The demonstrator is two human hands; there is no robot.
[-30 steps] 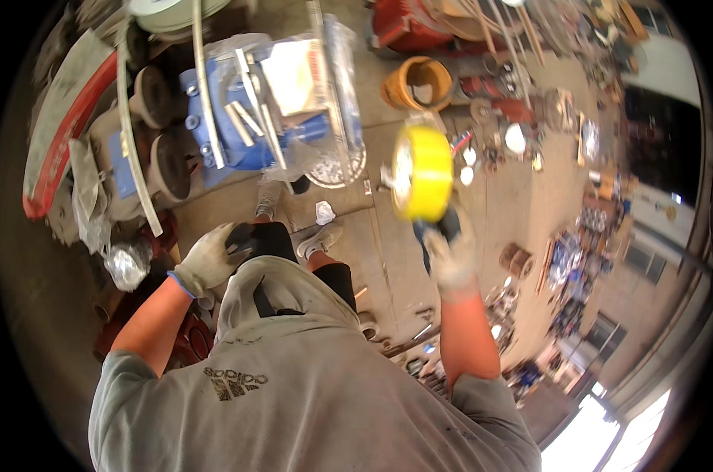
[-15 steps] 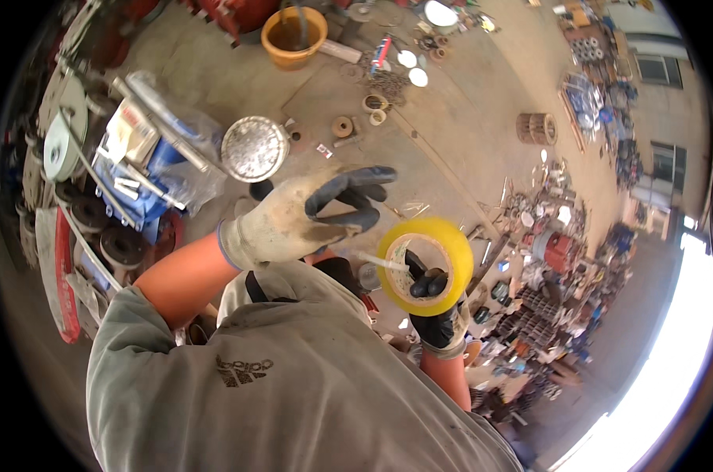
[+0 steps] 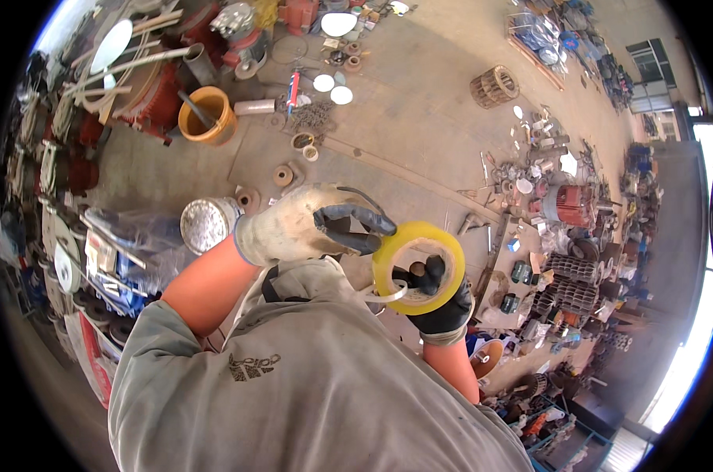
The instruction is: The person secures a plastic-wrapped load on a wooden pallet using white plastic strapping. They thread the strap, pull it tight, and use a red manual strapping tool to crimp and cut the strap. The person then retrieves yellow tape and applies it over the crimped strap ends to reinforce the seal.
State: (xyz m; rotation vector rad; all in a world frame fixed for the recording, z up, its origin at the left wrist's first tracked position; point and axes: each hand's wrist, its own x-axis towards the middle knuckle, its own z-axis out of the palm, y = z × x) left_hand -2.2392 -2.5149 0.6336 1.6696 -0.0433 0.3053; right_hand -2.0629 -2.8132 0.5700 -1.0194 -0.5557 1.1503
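A roll of yellow tape (image 3: 383,263) is in front of me, its pale core facing up. My right hand (image 3: 444,316), in a black-palmed glove, grips it from below right, with dark fingertips showing inside the core. A thin white curved strip (image 3: 381,298) runs from the core's lower left side out past the roll; what holds it is hard to make out. My left hand (image 3: 301,224), in a dirty pale glove with dark fingers, is open. Its fingers are apart, their tips at the roll's upper left edge; whether they touch it I cannot tell.
A paint-spattered bucket (image 3: 207,224) stands beyond my left forearm. Farther off is an orange bucket (image 3: 207,116) by red machine housings. To the right, a red motor (image 3: 569,206) and slotted metal cores (image 3: 572,283) crowd the floor. A ribbed cylinder (image 3: 494,86) lies at the far right.
My left hand has moved right and its fingers have come to the tape roll's edge. My right hand keeps hold of the roll. The view has shifted, bringing the red machines into sight.
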